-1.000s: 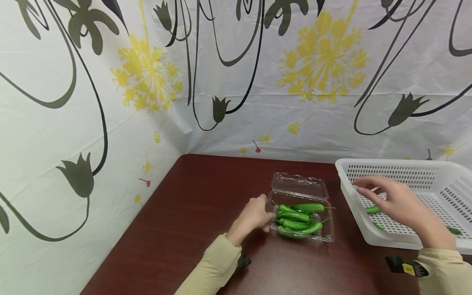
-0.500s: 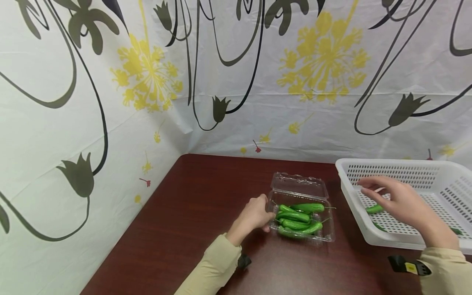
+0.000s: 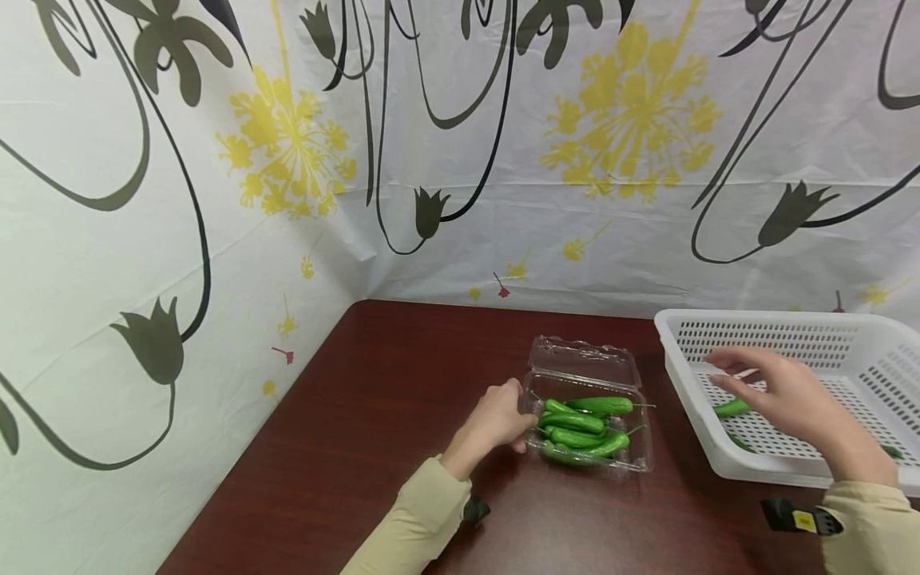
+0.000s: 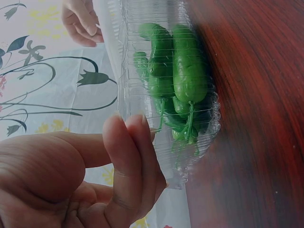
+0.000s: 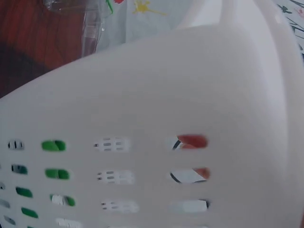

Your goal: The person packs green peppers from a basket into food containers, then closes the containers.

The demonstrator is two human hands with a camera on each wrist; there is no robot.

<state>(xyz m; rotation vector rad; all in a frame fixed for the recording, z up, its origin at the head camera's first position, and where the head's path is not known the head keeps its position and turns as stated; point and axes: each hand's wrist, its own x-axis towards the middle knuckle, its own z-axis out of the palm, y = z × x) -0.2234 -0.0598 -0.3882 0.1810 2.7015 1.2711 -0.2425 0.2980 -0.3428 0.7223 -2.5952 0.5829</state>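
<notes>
A clear plastic clamshell box [image 3: 642, 455] lies on the table with its lid [image 3: 584, 364] folded back. Several green peppers [image 3: 575, 423] are heaped in it. My left hand [image 3: 494, 417] pinches the box's left edge; in the left wrist view its thumb and fingers [image 4: 124, 164] meet at the clear rim beside the peppers [image 4: 189, 66]. Above the left part of a white slotted basket [image 3: 691, 399], my right hand [image 3: 783, 393] hovers with loosely bent fingers and nothing visible in them. A pepper [image 3: 731, 408] lies in the basket below that hand.
The basket's side wall [image 5: 142, 90] fills most of the right wrist view, green showing through its slots. Basket and box stand side by side with a narrow strip of table between. A patterned white sheet [image 3: 460, 271] hangs behind and left of the dark red table [image 3: 402, 375].
My right hand has drifted slightly to the right above the basket, its fingers still loosely bent. My left hand, the box and the peppers have stayed in place.
</notes>
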